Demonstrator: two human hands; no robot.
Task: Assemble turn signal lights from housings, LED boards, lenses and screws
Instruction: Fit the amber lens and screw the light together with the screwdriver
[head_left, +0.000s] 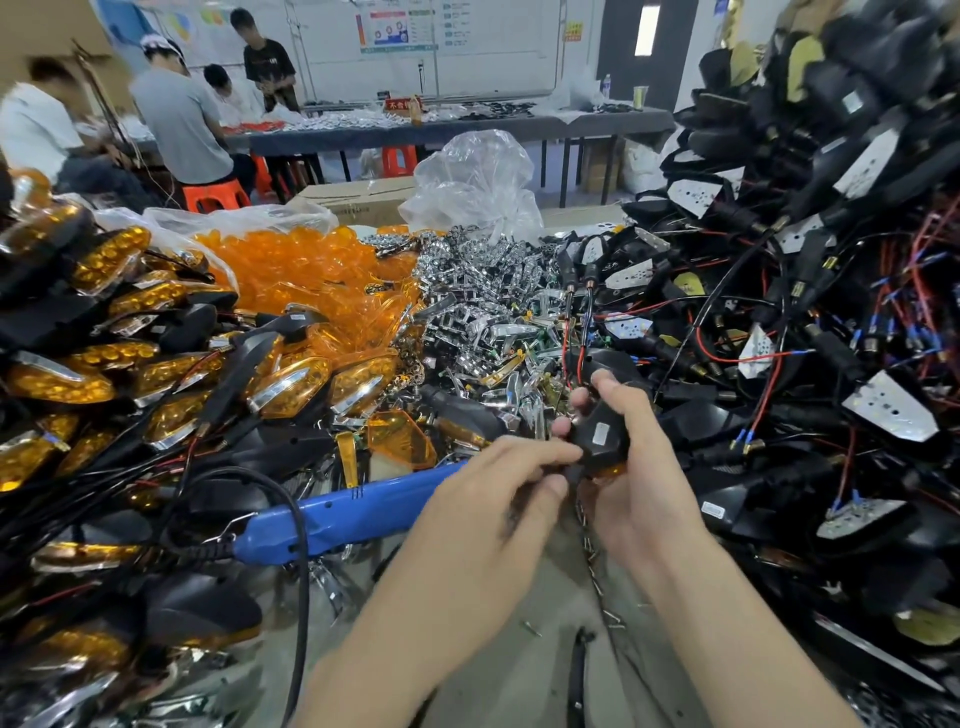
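My right hand (631, 470) grips a black turn signal housing (602, 434) with a white sticker on its back and an amber lens edge showing underneath. My left hand (498, 499) pinches the lower end of the same housing between thumb and fingers. A blue electric screwdriver (343, 512) lies on the table just left of my hands, its black cable looping toward me. What the left fingertips hold against the housing is hidden.
Assembled amber lights (104, 374) pile at the left. Loose orange lenses (306, 270) and chrome reflectors (483, 291) heap in the middle. Black housings with LED boards and wires (810, 312) tower at the right. Several people work at a far table (415, 132).
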